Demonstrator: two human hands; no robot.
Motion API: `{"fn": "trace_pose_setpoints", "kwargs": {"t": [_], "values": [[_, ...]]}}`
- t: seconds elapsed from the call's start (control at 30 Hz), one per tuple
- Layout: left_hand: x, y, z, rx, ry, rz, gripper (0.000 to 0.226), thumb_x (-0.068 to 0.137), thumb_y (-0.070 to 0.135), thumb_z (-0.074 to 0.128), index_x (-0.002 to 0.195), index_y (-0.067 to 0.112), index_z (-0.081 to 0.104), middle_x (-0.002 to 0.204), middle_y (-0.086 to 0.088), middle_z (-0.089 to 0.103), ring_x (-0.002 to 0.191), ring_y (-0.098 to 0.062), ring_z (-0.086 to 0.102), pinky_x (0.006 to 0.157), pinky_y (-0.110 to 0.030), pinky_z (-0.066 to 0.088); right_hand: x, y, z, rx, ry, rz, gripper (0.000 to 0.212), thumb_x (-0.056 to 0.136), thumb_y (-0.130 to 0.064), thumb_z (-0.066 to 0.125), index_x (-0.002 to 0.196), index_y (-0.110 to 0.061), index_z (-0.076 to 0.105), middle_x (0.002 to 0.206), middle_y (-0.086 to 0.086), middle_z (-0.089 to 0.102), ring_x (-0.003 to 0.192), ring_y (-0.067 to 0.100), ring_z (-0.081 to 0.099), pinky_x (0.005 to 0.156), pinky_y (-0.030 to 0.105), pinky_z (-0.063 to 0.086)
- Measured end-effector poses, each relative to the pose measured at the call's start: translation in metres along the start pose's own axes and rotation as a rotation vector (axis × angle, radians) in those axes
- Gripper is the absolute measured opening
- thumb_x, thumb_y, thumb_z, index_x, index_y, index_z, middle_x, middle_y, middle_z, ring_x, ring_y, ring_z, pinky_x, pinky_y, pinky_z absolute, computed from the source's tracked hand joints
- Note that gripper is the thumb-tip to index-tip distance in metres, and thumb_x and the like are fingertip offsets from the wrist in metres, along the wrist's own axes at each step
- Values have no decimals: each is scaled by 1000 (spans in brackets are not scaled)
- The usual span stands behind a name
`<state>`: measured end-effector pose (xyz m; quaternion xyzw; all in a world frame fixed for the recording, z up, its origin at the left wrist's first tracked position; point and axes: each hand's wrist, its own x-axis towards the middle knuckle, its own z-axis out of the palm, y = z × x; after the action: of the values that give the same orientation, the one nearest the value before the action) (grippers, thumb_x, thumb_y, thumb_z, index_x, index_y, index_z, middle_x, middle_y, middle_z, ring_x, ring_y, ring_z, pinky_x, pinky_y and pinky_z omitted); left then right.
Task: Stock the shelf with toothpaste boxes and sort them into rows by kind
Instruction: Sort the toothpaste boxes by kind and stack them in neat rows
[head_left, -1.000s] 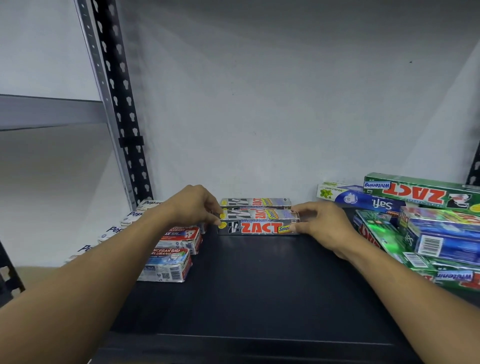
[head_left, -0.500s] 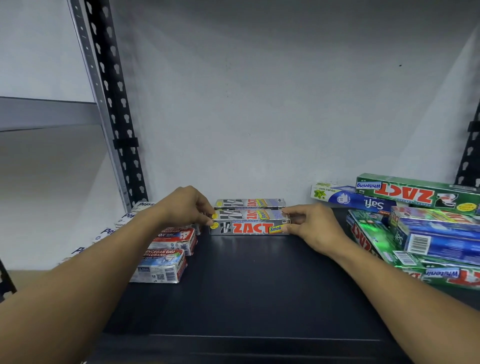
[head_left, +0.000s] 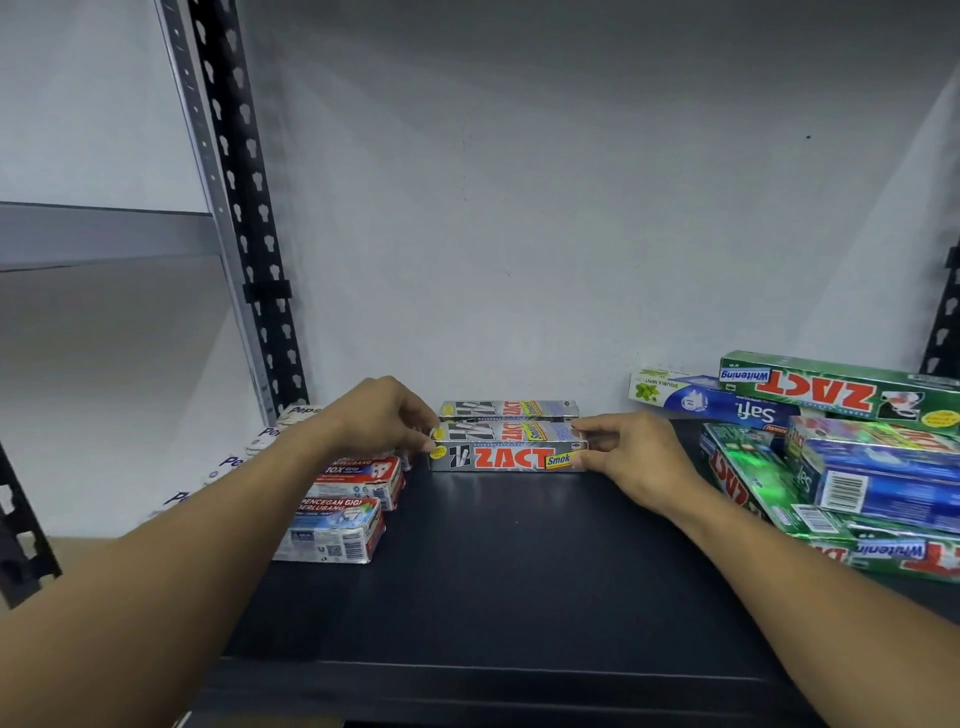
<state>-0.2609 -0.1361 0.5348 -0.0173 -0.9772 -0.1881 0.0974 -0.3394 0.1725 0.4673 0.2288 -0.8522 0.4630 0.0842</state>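
Silver cardboard toothpaste box (head_left: 506, 458), red-lettered, is pinched at its two ends by the left hand (head_left: 382, 415) and the right hand (head_left: 631, 452), fingers curled narrowly on it. It is held near the back edge of the black metal shelf (head_left: 493, 582), against two matching silver boxes (head_left: 509, 415). Should one end be pushed harder, the row could be skewed. A loose heap of green and blue boxes (head_left: 852, 488) at the right edge could be knocked by the right forearm (head_left: 753, 551); red-and-white boxes (head_left: 337, 525) are crowded at the left edge.
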Motion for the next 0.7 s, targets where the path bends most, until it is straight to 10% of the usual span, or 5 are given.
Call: {"fn": "trace_pose_setpoints", "kwargs": {"t": [0.7], "values": [[-2,10,8,19,77,-37,23,76,27,86,98,23,81,94,7,76,66,-1,65,86,-35,58,4,8,0,167,51,81,51,69,-6,90,117,-8,71,99,-2,75,86,4,72,78,12,54]]}}
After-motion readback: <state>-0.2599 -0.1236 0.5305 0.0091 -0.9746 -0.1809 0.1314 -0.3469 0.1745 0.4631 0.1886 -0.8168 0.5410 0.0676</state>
